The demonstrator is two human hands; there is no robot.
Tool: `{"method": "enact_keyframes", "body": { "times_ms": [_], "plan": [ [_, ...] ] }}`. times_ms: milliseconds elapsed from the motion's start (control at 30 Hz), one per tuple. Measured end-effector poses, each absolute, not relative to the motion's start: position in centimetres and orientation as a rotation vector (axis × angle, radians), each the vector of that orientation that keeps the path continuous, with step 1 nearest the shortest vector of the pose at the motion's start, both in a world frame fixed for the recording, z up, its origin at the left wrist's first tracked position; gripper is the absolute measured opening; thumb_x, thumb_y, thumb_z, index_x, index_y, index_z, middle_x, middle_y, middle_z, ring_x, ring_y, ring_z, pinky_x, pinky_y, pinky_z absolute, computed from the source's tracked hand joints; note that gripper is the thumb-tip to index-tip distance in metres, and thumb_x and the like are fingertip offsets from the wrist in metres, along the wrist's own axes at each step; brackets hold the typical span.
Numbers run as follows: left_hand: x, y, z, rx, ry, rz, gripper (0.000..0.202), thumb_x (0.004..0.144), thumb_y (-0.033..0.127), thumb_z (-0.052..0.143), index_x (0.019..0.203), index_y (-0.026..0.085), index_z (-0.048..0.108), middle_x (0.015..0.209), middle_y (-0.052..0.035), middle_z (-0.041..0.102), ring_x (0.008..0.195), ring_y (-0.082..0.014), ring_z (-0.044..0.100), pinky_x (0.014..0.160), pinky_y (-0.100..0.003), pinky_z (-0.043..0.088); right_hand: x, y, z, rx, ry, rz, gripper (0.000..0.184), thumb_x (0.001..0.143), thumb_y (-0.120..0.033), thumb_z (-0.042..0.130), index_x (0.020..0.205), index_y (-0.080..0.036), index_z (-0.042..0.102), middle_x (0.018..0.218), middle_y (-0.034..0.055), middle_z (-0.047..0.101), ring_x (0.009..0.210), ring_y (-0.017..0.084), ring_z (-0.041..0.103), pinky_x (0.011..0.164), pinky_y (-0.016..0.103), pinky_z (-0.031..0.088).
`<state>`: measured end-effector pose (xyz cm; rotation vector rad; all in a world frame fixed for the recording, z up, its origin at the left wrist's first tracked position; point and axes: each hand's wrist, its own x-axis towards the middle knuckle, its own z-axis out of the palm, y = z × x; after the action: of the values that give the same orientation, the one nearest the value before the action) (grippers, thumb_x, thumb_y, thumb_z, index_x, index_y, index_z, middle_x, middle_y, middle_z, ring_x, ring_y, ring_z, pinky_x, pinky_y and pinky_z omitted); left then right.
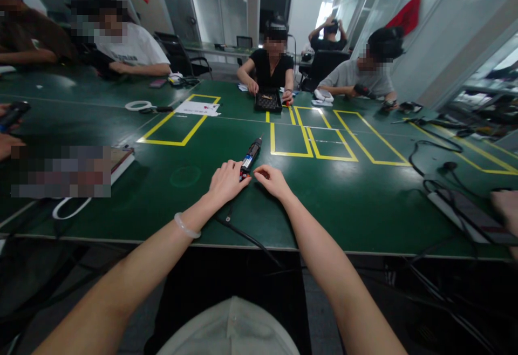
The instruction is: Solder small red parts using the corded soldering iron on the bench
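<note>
A black electric screwdriver (250,158) with a blue band lies on the green table (332,204), tip pointing away from me. My left hand (226,181) rests at its near end, fingers curled against the tool's base. My right hand (272,179) lies just right of that end, fingers curled in, its fingertips close to the tool. A black cable (246,238) runs from under my left hand back over the table's front edge. A pale bangle sits on my left wrist.
Yellow tape rectangles (311,142) mark the table. A book (121,159) and white cable lie at left, a power strip (465,212) with black cords at right. Several people sit around the far side; one handles a black tray (267,101).
</note>
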<state>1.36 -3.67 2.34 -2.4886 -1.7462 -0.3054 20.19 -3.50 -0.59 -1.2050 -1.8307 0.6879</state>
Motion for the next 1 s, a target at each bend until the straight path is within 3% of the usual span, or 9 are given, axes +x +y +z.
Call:
{"method": "enact_keyframes", "body": {
  "times_ms": [400,700,1000],
  "plan": [
    [-6.7,-1.7,2.7,-2.351,-1.896,-0.152,0.066,0.096,0.058,0.042,0.145,0.015,0.047,0.132,-0.0198,0.054,0.115,-0.0358,0.054,0.092,-0.043,0.046,20.3,-3.4,-0.8,-1.225,-1.87,0.649,0.014,0.09,-0.026,0.059,0.089,-0.017,0.07,0.083,0.0018,0.068,0.072,0.014,0.057,0.073,0.026,0.043],
    [-14.6,1.5,2.8,-2.209,-2.057,-0.09,0.07,0.095,0.059,0.04,0.147,0.012,0.045,0.137,-0.0257,0.051,0.117,-0.0434,0.053,0.092,-0.05,0.045,20.3,-3.3,-1.0,-1.228,-1.88,0.663,0.016,0.089,-0.026,0.058,0.088,-0.017,0.071,0.079,0.0013,0.067,0.068,0.014,0.055,0.07,0.026,0.042],
    [-18.7,4.2,3.5,-2.085,-2.141,-0.001,0.065,0.095,0.056,0.048,0.139,0.007,0.045,0.136,-0.0259,0.051,0.115,-0.0381,0.053,0.094,-0.05,0.043,20.3,-3.2,-1.2,-1.22,-1.861,0.69,0.016,0.089,-0.027,0.058,0.088,-0.017,0.071,0.079,0.0015,0.07,0.07,0.015,0.058,0.071,0.027,0.043]
  ]
}}
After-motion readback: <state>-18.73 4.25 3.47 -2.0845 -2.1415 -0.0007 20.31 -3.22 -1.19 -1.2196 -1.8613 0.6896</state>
